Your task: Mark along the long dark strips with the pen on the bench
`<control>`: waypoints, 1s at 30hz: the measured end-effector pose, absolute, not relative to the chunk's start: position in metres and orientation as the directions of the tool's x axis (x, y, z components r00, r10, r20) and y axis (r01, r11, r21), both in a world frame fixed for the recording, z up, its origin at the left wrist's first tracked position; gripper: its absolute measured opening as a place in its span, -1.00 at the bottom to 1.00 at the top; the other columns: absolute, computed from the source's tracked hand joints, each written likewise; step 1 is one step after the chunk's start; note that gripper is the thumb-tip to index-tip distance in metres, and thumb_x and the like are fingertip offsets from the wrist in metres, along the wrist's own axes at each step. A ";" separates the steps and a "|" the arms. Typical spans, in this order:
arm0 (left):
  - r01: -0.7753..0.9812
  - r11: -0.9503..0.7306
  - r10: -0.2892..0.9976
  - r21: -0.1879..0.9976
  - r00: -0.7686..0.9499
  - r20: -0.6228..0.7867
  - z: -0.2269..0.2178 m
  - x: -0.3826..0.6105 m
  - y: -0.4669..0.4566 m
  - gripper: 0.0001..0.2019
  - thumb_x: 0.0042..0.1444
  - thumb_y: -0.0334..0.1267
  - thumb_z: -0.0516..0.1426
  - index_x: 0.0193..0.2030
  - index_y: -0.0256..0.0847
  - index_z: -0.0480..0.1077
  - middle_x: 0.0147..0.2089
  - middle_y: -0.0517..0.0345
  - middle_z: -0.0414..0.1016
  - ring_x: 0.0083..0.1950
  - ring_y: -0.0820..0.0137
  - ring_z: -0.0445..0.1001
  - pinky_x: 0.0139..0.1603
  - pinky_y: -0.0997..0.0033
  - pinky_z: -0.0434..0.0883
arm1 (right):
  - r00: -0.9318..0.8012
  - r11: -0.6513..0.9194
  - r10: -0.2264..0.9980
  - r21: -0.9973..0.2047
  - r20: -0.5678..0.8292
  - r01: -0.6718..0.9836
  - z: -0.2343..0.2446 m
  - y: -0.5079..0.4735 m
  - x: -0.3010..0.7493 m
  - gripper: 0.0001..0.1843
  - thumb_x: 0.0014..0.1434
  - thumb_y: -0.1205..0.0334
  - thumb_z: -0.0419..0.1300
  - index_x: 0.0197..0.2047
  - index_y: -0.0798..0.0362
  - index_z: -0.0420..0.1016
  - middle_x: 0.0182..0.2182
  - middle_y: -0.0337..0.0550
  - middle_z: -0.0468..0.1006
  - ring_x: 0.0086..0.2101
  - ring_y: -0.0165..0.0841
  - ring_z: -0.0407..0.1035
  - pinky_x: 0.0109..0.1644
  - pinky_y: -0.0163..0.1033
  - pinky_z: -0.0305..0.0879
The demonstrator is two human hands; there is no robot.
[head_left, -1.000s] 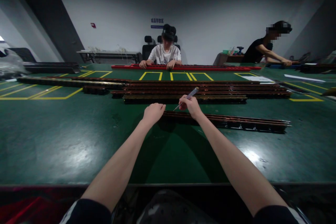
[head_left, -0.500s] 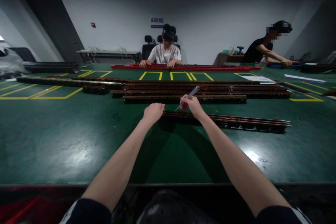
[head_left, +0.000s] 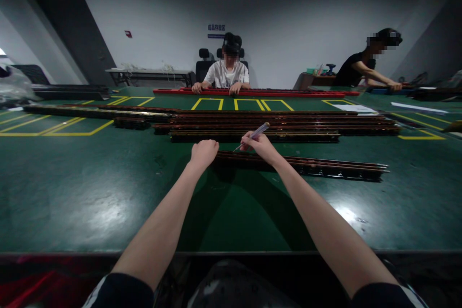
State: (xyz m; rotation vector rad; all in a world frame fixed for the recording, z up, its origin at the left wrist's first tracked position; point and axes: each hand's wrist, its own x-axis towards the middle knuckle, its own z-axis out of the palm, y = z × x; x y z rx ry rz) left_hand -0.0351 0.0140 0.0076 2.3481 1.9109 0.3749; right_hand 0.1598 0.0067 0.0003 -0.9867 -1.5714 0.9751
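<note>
A long dark bar with copper-coloured strips along its top (head_left: 325, 167) lies across the green table (head_left: 108, 187) before me. My left hand (head_left: 204, 152) is closed around its left end, the fingertips mostly hidden behind the knuckles. In my right hand (head_left: 260, 147) is a screwdriver (head_left: 260, 129) with a clear purplish handle, gripped like a pen. The handle leans up to the right, and the thin shaft points down left to the top of the bar, a short way from my left hand. Whether the tip touches cannot be made out.
Behind the bar lies a stack of similar long bars (head_left: 252, 122), with more bars (head_left: 97, 111) reaching left. Across the table a person in white (head_left: 226, 74) has both hands at a red rail (head_left: 288, 92). Another person (head_left: 355, 70) works at the far right. White paper (head_left: 352, 108) lies near the stack.
The long bar has slid a little to the left, along with my left hand. My right hand and the screwdriver have shifted left too, the handle now tilted lower.
</note>
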 end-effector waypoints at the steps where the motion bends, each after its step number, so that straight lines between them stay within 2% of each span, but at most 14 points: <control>1: 0.951 -0.215 0.973 0.223 0.188 0.134 0.007 -0.035 0.014 -0.64 0.29 -0.29 -0.12 -0.32 -0.27 0.47 -0.25 0.02 0.58 -0.22 0.32 0.54 -0.13 0.35 0.43 | -0.160 0.335 0.936 -0.933 0.314 0.130 0.000 0.007 0.161 -0.72 -0.01 0.02 0.27 -0.49 0.07 0.41 -0.61 -0.21 0.53 -0.51 -0.38 0.43 -0.28 -0.23 0.34; 12: 0.947 -0.201 0.978 0.252 0.178 0.108 0.010 -0.034 0.011 -0.64 0.30 -0.30 -0.13 -0.29 -0.27 0.48 -0.20 0.01 0.59 -0.18 0.31 0.55 -0.10 0.34 0.44 | -0.062 0.257 0.966 -0.963 0.253 0.077 -0.003 0.011 0.170 -0.76 -0.04 0.08 0.22 -0.55 0.07 0.38 -0.68 -0.23 0.46 -0.61 -0.43 0.37 -0.48 -0.33 0.24; 17: 0.937 -0.198 0.980 0.289 0.180 0.088 0.008 -0.035 0.013 -0.66 0.30 -0.28 -0.11 -0.29 -0.25 0.46 -0.23 0.03 0.58 -0.23 0.35 0.55 -0.13 0.37 0.45 | -0.001 0.238 0.971 -0.970 0.238 0.042 -0.001 0.009 0.169 -0.78 -0.05 0.12 0.20 -0.59 0.07 0.37 -0.72 -0.25 0.41 -0.66 -0.44 0.32 -0.52 -0.33 0.26; 30: 0.938 -0.198 0.980 0.283 0.181 0.085 0.011 -0.034 0.010 -0.65 0.30 -0.29 -0.13 -0.29 -0.25 0.46 -0.20 0.01 0.59 -0.19 0.32 0.54 -0.13 0.35 0.44 | 0.065 0.249 0.966 -0.968 0.251 0.039 -0.002 0.009 0.168 -0.78 -0.08 0.14 0.17 -0.63 0.05 0.32 -0.74 -0.28 0.34 -0.68 -0.47 0.24 -0.58 -0.35 0.22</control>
